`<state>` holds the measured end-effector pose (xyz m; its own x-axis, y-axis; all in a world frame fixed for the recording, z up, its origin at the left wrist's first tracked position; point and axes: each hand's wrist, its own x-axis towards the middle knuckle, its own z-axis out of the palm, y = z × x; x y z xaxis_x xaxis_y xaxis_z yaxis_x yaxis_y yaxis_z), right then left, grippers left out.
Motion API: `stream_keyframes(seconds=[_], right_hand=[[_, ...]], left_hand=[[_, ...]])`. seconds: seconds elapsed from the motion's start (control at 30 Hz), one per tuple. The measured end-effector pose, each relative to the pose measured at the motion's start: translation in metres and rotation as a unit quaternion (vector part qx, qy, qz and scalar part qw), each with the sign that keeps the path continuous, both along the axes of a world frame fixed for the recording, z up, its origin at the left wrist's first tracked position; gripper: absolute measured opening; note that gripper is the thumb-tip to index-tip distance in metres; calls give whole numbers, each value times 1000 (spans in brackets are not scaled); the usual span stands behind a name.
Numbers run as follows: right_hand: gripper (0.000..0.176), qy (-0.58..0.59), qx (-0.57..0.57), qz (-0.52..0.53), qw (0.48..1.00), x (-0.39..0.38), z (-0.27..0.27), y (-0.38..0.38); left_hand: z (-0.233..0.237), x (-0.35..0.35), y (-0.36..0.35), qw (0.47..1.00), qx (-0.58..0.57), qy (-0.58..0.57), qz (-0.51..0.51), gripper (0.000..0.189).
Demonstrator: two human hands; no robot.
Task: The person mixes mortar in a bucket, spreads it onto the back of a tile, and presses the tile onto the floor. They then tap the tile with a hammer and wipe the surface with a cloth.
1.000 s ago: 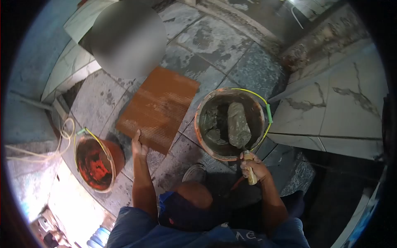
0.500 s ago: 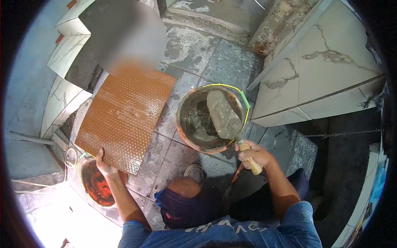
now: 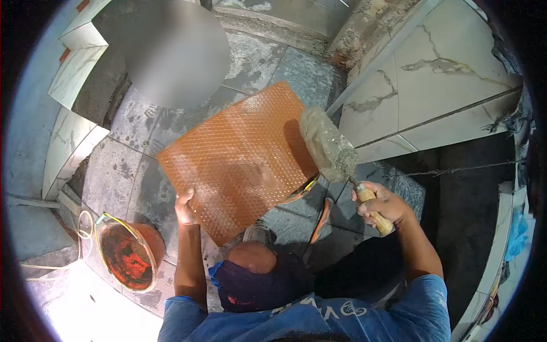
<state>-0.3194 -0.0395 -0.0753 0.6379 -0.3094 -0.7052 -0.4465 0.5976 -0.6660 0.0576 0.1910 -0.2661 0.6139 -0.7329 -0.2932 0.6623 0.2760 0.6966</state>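
Observation:
My left hand grips the lower left edge of a tile, whose orange-brown, dimpled back faces up. In my right hand is the wooden handle of a trowel. Wet grey mortar is heaped on the trowel's blade, which is held at the tile's right edge and casts a shadow on it. Beneath the tile, the mortar bucket is almost wholly hidden; just a bit of its rim shows.
A second bucket with red residue inside stands at the left. Marble-patterned tiled steps rise on the left, and a marble-tiled wall stands on the right. An orange-edged tool lies on the grey floor. A blurred disc covers the upper left.
The tile has moved right, over the mortar bucket, and turned. My right hand has lifted the trowel with mortar out of the bucket and shifted right.

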Motion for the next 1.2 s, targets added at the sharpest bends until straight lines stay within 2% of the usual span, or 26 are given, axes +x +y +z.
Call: stream_keyframes(seconds=[0.1, 0.17, 0.23, 0.27, 0.3, 0.33, 0.37, 0.43, 0.5, 0.63, 0.73, 0.77, 0.83, 0.87, 0.93, 0.97, 1.03, 1.13, 1.2], right_hand=[[29, 24, -3, 1, 1000, 11, -8, 1], [27, 76, -139, 78, 984, 23, -16, -2], [31, 98, -172, 106, 974, 27, -33, -6], [33, 91, -363, 177, 910, 28, -45, -7], [36, 78, -537, 241, 804, 31, -55, -8], [38, 124, -574, 285, 758, 35, -64, -8], [38, 125, -571, 288, 759, 37, -68, -4], [34, 261, -571, 315, 712, 51, -69, 2], [32, 284, -567, 318, 705, 55, -64, 3], [34, 340, -543, 341, 688, 52, -60, 7], [32, 303, -581, 293, 696, 50, -65, 26], [32, 304, -580, 293, 696, 46, -77, 37], [30, 251, -613, 207, 720, 35, -119, 63], [30, 253, -615, 204, 719, 32, -139, 76], [30, 222, -671, 159, 689, 33, -166, 99], [30, 224, -666, 157, 694, 34, -171, 106], [29, 234, -560, 133, 784, 42, -172, 111], [32, 235, -569, 125, 778, 35, -180, 125], [32, 233, -555, 98, 792, 24, -183, 142]], left_hand=[[-12, -15, -24, 998, 5, 44, -54, 55], [-20, -19, -36, 994, 7, 74, -76, 55], [-30, -23, -45, 994, -4, 69, -84, 58], [-40, -22, -44, 994, 7, 78, -80, 61], [-43, -20, -46, 994, 8, 81, -79, 61], [-46, -20, -46, 992, 3, 95, -84, 60], [-49, -20, -45, 990, -1, 109, -88, 59], [-48, -20, -45, 990, 7, 115, -77, 58], [-47, -21, -43, 990, 19, 122, -69, 56], [-35, -23, -44, 995, 31, 62, -75, 51], [-24, -23, -46, 993, 38, 71, -87, 48], [-20, -22, -46, 990, 61, 90, -90, 46], [-6, -25, -46, 988, 31, 118, -91, 45], [1, -26, -49, 985, -1, 146, -90, 44], [9, -20, -53, 987, 19, 123, -100, 43], [13, -19, -50, 988, 46, 100, -109, 43], [20, -19, -52, 988, 65, 85, -113, 44], [31, -25, -55, 988, 75, 89, -104, 44], [28, -27, -56, 987, 73, 110, -95, 42]])
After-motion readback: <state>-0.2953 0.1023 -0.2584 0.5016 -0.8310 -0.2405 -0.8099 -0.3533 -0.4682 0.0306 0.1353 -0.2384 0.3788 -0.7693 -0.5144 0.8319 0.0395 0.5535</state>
